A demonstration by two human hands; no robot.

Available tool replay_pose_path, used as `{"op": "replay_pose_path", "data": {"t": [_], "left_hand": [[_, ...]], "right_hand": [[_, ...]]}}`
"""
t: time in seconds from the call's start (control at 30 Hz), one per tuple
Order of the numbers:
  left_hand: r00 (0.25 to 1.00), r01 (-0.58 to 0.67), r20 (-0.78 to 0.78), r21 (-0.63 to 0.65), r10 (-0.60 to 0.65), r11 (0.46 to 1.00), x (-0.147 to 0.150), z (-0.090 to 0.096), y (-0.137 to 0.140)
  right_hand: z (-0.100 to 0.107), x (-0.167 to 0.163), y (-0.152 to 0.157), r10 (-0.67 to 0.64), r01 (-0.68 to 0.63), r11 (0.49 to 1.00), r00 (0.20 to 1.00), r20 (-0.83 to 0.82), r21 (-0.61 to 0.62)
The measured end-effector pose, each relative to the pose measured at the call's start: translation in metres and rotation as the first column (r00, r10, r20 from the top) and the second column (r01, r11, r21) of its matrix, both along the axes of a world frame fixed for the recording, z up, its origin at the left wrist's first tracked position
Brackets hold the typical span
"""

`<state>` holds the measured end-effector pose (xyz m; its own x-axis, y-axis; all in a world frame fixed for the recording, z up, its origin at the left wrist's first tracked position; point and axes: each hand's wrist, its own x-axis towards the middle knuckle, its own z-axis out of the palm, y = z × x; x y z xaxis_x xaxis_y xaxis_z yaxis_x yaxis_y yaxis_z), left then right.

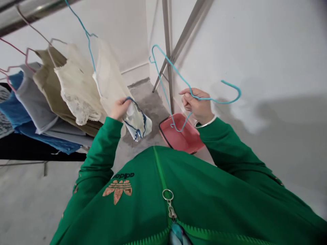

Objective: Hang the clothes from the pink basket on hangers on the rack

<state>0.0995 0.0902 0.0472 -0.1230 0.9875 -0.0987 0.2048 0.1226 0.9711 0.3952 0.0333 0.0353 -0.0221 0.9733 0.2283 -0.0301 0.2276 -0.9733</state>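
My left hand [120,108] is closed on a white garment with dark blue trim [138,120], which hangs down in folds below the fingers. In my right hand [198,103] is a light blue wire hanger [176,69], gripped near its neck. Its hook points right and its bare frame stretches to the left, apart from the garment. Just left of my left hand, a cream garment [109,64] hangs from another blue hanger [88,35] on the rail.
A metal rail [33,13] crosses the upper left, with a white lace top [76,88], an olive garment [48,80], a grey one [35,98] and denim [15,109]. A pink basin [185,139] sits on the floor. Crossed metal legs [170,58] stand by the wall.
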Motion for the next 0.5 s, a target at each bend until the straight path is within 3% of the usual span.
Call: {"op": "replay_pose_path", "data": {"t": [0.13,0.27,0.37,0.5], "left_hand": [[0.993,0.038,-0.115,0.016,-0.036,0.999,0.001,0.003,0.017],[0.978,0.065,-0.202,0.045,-0.055,0.997,0.001,0.005,0.024],[0.963,0.099,-0.254,0.045,-0.085,0.994,0.002,0.005,0.024],[0.910,0.176,-0.392,0.070,-0.135,0.982,0.010,0.004,0.015]], "right_hand": [[0.019,0.022,-0.035,0.218,-0.209,0.967,0.975,0.051,-0.143],[0.018,0.028,-0.058,0.379,-0.332,0.907,0.911,0.163,-0.259],[0.011,0.016,-0.060,0.466,-0.397,0.869,0.857,0.219,-0.296],[0.000,-0.010,-0.050,0.505,-0.440,0.855,0.828,0.244,-0.274]]}}
